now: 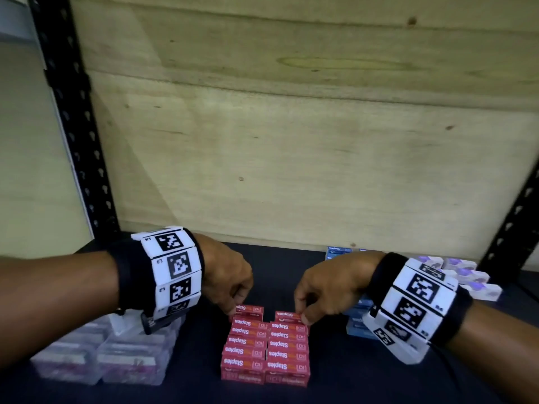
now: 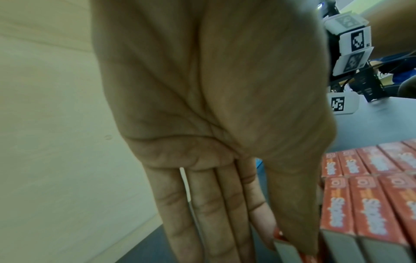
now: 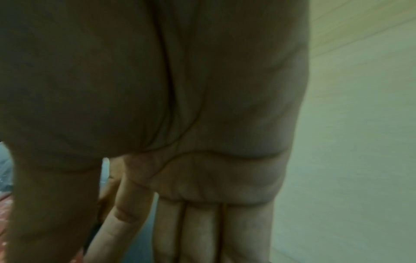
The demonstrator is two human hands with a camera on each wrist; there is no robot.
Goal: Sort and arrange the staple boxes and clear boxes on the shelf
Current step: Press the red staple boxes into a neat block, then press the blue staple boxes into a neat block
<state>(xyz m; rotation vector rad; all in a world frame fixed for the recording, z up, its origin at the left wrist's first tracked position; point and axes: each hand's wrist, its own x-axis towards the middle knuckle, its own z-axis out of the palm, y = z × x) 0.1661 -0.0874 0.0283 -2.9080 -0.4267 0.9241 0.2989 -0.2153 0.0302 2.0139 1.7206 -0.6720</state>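
Red staple boxes (image 1: 264, 349) lie in two neat columns on the dark shelf (image 1: 379, 386). My left hand (image 1: 236, 309) reaches down on the farthest box of the left column (image 1: 250, 309). In the left wrist view its thumb and forefinger pinch that box's end (image 2: 287, 252), beside the other red boxes (image 2: 371, 204). My right hand (image 1: 302, 314) pinches the right end of the farthest box of the right column (image 1: 287, 314). The right wrist view shows mostly the palm (image 3: 202, 106). Clear boxes (image 1: 102, 360) sit at the left under my left wrist.
Blue boxes (image 1: 357, 320) stand right of the red ones, partly behind my right wrist, with more (image 1: 338, 252) at the back. White and purple boxes (image 1: 466, 277) lie far right. A plywood back panel (image 1: 291, 141) and black uprights (image 1: 73, 126) bound the shelf.
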